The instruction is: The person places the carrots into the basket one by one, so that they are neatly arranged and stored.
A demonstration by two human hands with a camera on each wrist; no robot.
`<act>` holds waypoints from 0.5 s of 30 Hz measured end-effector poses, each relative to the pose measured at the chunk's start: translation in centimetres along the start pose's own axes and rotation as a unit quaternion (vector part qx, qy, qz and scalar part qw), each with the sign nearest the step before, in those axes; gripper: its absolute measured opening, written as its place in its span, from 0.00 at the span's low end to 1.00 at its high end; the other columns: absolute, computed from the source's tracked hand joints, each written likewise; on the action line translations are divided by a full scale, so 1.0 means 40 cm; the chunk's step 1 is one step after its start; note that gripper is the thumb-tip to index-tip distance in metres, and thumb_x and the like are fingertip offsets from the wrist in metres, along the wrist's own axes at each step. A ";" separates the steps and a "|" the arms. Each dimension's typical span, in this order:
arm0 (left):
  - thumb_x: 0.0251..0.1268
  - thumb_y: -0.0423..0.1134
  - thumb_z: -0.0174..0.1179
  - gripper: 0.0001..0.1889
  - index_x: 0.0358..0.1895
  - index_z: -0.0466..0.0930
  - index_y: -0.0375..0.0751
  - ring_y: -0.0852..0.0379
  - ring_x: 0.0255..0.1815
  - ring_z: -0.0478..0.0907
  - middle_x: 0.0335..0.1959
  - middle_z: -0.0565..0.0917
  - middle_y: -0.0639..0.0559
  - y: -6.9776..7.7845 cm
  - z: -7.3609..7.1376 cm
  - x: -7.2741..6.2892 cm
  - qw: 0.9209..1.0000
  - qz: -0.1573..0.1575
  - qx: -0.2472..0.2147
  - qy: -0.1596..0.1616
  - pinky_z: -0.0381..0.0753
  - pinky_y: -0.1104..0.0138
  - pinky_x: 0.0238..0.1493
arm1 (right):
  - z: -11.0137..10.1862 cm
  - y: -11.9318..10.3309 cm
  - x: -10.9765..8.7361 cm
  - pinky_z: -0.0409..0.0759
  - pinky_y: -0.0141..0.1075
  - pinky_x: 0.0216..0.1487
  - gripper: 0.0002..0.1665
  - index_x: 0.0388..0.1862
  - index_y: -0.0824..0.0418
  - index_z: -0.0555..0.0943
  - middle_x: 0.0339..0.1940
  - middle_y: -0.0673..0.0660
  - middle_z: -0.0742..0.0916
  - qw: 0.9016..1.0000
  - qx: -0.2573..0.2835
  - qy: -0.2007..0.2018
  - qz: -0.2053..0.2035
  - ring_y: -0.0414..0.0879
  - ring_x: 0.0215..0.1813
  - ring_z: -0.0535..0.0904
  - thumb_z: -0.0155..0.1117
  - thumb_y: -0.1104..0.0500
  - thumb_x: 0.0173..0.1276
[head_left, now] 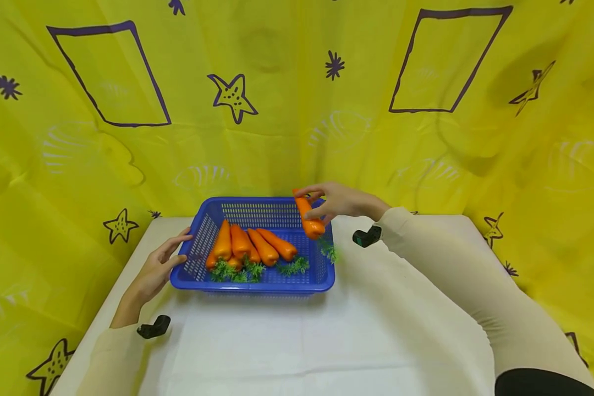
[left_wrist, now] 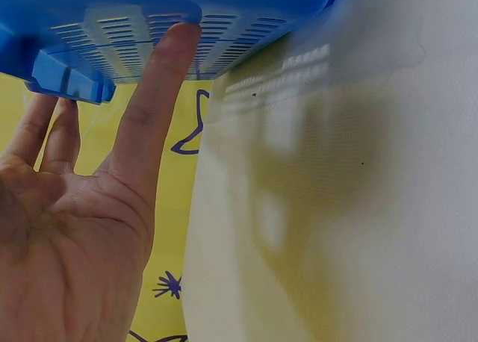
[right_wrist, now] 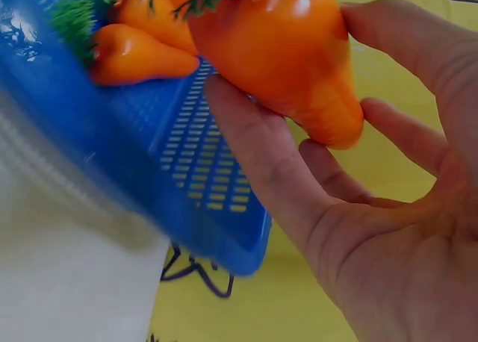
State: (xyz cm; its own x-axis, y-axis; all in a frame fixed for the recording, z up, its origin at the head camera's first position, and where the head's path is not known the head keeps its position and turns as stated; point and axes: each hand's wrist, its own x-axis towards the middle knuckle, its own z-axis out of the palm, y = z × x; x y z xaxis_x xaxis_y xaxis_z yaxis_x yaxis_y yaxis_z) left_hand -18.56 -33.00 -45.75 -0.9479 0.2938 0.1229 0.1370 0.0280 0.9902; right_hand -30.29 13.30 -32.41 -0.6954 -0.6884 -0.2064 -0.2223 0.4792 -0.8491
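A blue plastic basket (head_left: 257,286) with slotted walls holds several orange toy carrots (head_left: 263,248) with green leafy tops, bunched toward its left side. Above its right end, my right hand (head_left: 337,200) pinches one carrot (head_left: 307,214) between thumb and fingers, its leaves hanging down by the right wall. In the right wrist view this carrot (right_wrist: 280,51) sits between the thumb and fingertips. My left hand (head_left: 153,272) touches the basket's left rim with fairly straight fingers. The left wrist view shows a finger (left_wrist: 146,118) against the slotted wall (left_wrist: 224,32).
The basket stands on a table with a white cover (head_left: 297,341). Behind and to both sides hangs a yellow curtain (head_left: 277,148) with purple stars and frames. A small black device (head_left: 367,236) is at the right wrist, another (head_left: 154,327) at the left.
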 end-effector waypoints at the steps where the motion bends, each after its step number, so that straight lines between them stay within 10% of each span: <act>1: 0.81 0.31 0.50 0.25 0.78 0.62 0.37 0.72 0.70 0.65 0.86 0.44 0.49 0.000 0.000 0.001 1.000 0.000 -0.001 0.000 0.83 0.66 0.57 | 0.004 0.000 0.012 0.88 0.46 0.49 0.41 0.78 0.53 0.69 0.71 0.65 0.73 1.000 0.001 -0.005 -0.001 0.56 0.57 0.84 0.73 0.56 0.69; 6: 0.81 0.30 0.49 0.25 0.77 0.62 0.36 0.74 0.68 0.67 0.86 0.44 0.49 0.000 -0.003 0.002 1.000 0.004 -0.007 -0.004 0.84 0.65 0.56 | 0.028 -0.006 0.070 0.88 0.47 0.49 0.40 0.78 0.53 0.70 0.71 0.65 0.73 1.000 0.007 -0.030 0.004 0.57 0.66 0.76 0.73 0.57 0.69; 15: 0.81 0.30 0.49 0.25 0.77 0.61 0.34 0.71 0.72 0.62 0.86 0.45 0.49 -0.002 -0.003 0.002 1.000 0.009 -0.001 -0.004 0.82 0.67 0.58 | 0.073 -0.012 0.163 0.89 0.47 0.48 0.40 0.79 0.55 0.69 0.63 0.65 0.78 0.998 0.015 -0.063 0.008 0.56 0.56 0.82 0.72 0.59 0.69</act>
State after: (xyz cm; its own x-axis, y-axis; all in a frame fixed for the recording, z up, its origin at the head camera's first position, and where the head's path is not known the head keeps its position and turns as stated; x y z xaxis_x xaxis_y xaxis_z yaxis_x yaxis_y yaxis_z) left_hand -18.70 -33.10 -45.81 -0.9426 0.3028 0.1408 0.1543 0.0210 0.9878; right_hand -32.73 7.00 -34.78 -0.6067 -0.7446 -0.2783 -0.1897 0.4756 -0.8590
